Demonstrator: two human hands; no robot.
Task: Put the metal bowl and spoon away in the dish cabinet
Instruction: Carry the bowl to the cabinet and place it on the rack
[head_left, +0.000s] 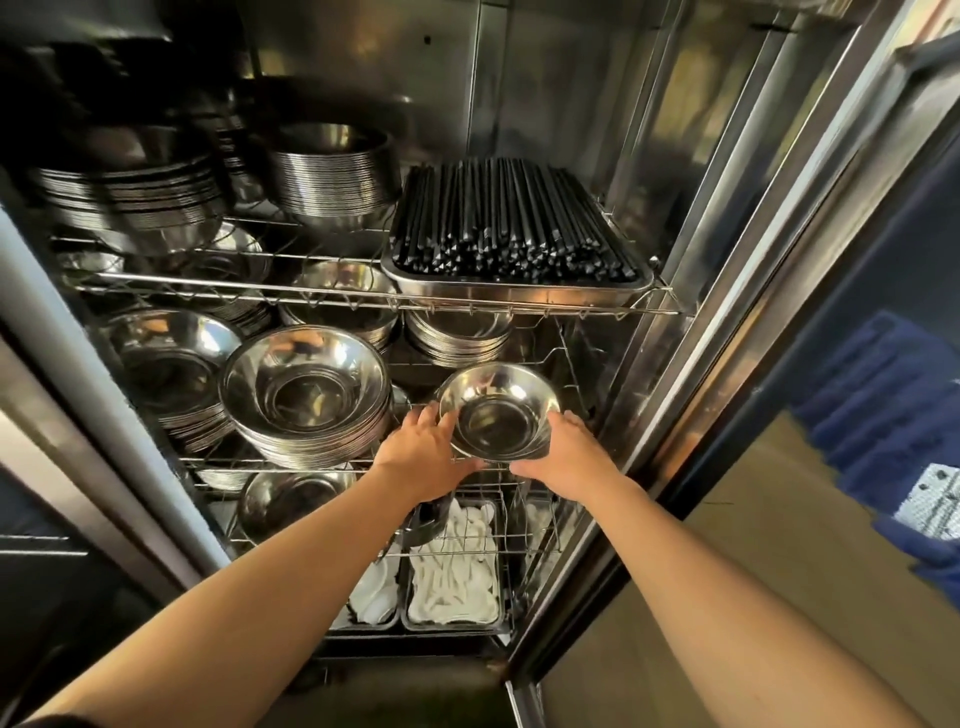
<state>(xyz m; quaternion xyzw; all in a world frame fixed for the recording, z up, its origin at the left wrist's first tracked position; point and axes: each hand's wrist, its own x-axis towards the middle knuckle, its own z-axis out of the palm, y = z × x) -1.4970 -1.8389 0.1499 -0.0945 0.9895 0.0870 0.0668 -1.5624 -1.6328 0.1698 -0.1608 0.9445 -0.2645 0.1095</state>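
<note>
A small shiny metal bowl (497, 410) is held upright and tilted slightly toward me, at the front right of the cabinet's middle wire shelf (291, 460). My left hand (428, 449) grips its left rim and side. My right hand (563, 449) grips its right side and underside. The bowl is empty. Whether it rests on the shelf or hangs just above it cannot be told. No metal spoon is visible in either hand.
A tall stack of larger metal bowls (309, 395) stands left of the held bowl. More bowl stacks fill both shelves. A tray of black chopsticks (511, 228) sits top right. Trays of white spoons (454, 577) lie below. The open cabinet door frame (727, 291) runs along the right.
</note>
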